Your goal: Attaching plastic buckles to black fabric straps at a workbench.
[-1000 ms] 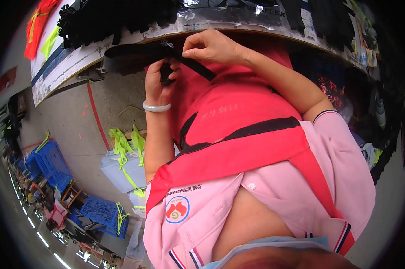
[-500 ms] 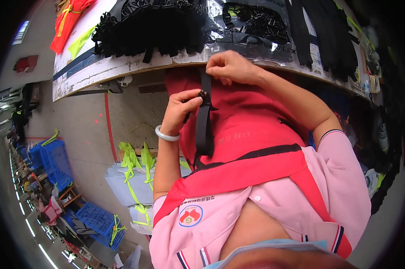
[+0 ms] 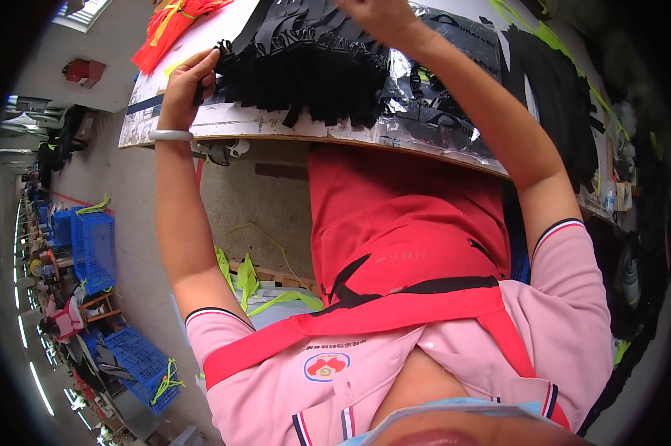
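My left hand (image 3: 188, 83) is at the left end of a pile of black webbing straps (image 3: 298, 85) on the table. Its thumb and fingers pinch the buckle end of a black strap (image 3: 222, 47), against the row of small black plastic buckles along the pile. My right hand (image 3: 384, 21) is over the far side of the straps at the picture's upper edge. Its fingers look curled but are partly cut off, so what they hold is hidden. A pale bangle is on my left wrist.
Right of the pile lies a clear plastic bag (image 3: 443, 111) with black buckles, then more black straps (image 3: 551, 97). A bundle of orange-red straps (image 3: 168, 33) lies at the far left of the white table (image 3: 149, 123). Blue crates (image 3: 94, 249) stand on the floor to the left.
Both hands have moved up from in front of my red apron to over the table, the left one also leftward. The strap they held there no longer hangs before the apron.
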Motion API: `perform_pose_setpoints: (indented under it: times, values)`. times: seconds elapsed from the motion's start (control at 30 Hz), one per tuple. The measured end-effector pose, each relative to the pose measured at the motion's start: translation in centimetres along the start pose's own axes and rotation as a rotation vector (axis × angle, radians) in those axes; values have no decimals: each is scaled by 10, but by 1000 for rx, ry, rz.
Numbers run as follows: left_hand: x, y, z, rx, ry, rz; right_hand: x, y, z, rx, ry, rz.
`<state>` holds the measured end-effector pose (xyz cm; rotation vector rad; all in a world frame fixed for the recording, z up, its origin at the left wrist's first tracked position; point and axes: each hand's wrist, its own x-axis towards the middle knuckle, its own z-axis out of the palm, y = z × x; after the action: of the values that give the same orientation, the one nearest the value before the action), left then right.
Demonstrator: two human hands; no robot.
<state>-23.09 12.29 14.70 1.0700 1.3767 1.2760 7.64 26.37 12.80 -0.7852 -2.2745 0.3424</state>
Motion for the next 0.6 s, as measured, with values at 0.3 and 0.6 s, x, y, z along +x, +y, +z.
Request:
perform_pose_setpoints:
  times: [0.3,0.6]
  values:
    - [25,-36,33,35,334,141,-45,-58,93,329,-290,-90]
    - [-74,-144,132,-955,183,-133,-145,-92,91,520,-166,26]
